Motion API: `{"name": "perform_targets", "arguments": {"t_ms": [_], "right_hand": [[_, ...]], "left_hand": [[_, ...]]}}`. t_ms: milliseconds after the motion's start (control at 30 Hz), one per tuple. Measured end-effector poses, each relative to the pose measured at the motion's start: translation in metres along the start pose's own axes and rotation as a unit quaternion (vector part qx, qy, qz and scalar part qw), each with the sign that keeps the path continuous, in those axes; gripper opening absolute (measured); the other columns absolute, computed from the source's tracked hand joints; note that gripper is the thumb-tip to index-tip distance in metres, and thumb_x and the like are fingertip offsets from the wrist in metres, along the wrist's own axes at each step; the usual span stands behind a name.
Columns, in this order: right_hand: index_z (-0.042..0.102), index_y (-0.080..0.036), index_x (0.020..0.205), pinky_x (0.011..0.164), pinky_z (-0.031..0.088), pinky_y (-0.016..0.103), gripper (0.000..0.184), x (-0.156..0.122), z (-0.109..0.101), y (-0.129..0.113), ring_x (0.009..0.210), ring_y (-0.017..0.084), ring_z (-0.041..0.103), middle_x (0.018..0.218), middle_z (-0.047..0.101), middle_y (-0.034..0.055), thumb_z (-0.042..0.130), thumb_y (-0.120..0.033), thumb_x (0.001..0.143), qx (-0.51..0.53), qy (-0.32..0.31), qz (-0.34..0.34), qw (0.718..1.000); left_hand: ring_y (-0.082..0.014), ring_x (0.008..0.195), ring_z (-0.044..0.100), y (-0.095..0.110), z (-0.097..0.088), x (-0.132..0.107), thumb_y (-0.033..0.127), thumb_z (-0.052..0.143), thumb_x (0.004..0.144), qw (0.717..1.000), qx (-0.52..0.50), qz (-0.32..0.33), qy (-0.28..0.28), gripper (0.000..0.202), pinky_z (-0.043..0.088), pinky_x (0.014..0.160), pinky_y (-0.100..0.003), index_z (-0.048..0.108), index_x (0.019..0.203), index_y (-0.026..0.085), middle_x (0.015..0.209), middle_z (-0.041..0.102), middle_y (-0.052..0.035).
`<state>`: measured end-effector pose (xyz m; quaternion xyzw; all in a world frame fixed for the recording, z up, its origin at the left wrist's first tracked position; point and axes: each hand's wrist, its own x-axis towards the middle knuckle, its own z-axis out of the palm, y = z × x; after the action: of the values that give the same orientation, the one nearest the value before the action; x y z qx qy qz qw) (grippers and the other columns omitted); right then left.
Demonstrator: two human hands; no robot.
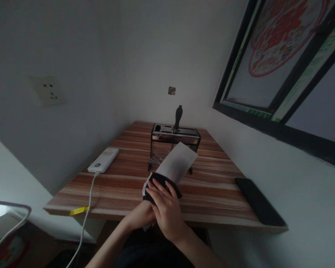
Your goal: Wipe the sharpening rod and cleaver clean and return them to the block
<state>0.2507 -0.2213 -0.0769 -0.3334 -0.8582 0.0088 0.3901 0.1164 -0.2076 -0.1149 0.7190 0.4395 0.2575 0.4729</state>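
Note:
Both my hands meet at the near edge of a wooden table (212, 186). My right hand (167, 208) lies on top, its fingers closed over the black handle of a wide knife (177, 163), whose pale flat blade points away toward the back. My left hand (141, 216) sits underneath and to the left, mostly covered by the right one, and its fingers are hidden. A bit of white material shows beside the handle. Just beyond the blade stands a metal knife rack (174, 136) with one dark handle (178, 117) sticking up from it.
A white power bank (103, 160) lies at the table's left, its white cable (86, 216) running off the front edge past a yellow tag (78, 211). A black phone (258, 201) lies at the right. Walls close in on the left, back and right; a framed picture (284, 70) hangs on the right.

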Motion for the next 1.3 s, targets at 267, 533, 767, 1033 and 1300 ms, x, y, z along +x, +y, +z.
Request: {"name": "perform_targets", "arguments": {"t_ms": [267, 533, 767, 1033, 1300], "right_hand": [[0.049, -0.019, 0.133, 0.114, 0.023, 0.04, 0.04, 0.009, -0.012, 0.015, 0.136, 0.017, 0.04, 0.141, 0.051, 0.0037, 0.043, -0.01, 0.094, -0.024, -0.037, -0.019, 0.999], [0.051, -0.02, 0.13, 0.113, 0.022, 0.042, 0.036, 0.029, -0.035, 0.053, 0.135, 0.017, 0.042, 0.138, 0.055, 0.005, 0.04, -0.014, 0.096, -0.08, 0.03, -0.014, 0.996], [0.051, -0.024, 0.131, 0.112, 0.024, 0.044, 0.037, 0.047, -0.051, 0.087, 0.134, 0.018, 0.043, 0.137, 0.056, 0.0044, 0.04, -0.016, 0.096, -0.123, 0.074, 0.01, 0.99], [0.054, -0.022, 0.127, 0.11, 0.027, 0.043, 0.033, 0.065, -0.057, 0.103, 0.133, 0.019, 0.045, 0.137, 0.056, 0.0045, 0.041, -0.019, 0.097, -0.157, 0.123, 0.051, 0.979], [0.051, -0.022, 0.132, 0.113, 0.022, 0.047, 0.038, 0.047, -0.044, 0.081, 0.134, 0.02, 0.043, 0.139, 0.054, 0.0057, 0.042, -0.015, 0.096, -0.147, 0.101, 0.034, 0.983]], "left_hand": [[-0.0077, 0.04, 0.044, 0.015, -0.001, 0.003, 0.015, 0.049, 0.071, 0.999, -0.039, 0.006, -0.022, 0.009, 0.032, 0.039, -0.016, 0.049, 0.062, 0.016, 0.045, 0.047, 0.0045], [-0.0043, 0.038, 0.042, 0.025, -0.003, 0.003, 0.033, 0.055, 0.083, 0.997, -0.074, 0.019, -0.029, 0.02, 0.032, 0.036, -0.013, 0.044, 0.09, 0.017, 0.057, 0.048, 0.0083], [-0.0059, 0.039, 0.043, 0.027, -0.005, 0.001, 0.033, 0.055, 0.084, 0.998, -0.055, 0.014, -0.031, 0.02, 0.029, 0.038, -0.014, 0.04, 0.081, 0.021, 0.052, 0.045, 0.0097], [-0.0047, 0.039, 0.041, 0.025, -0.005, 0.001, 0.031, 0.053, 0.085, 0.998, -0.053, 0.023, -0.035, 0.017, 0.029, 0.037, -0.014, 0.041, 0.084, 0.02, 0.057, 0.044, 0.0093], [-0.0045, 0.04, 0.042, 0.021, -0.004, 0.002, 0.032, 0.054, 0.085, 0.997, -0.059, 0.026, -0.035, 0.018, 0.03, 0.039, -0.014, 0.041, 0.083, 0.019, 0.057, 0.045, 0.0088]]}}
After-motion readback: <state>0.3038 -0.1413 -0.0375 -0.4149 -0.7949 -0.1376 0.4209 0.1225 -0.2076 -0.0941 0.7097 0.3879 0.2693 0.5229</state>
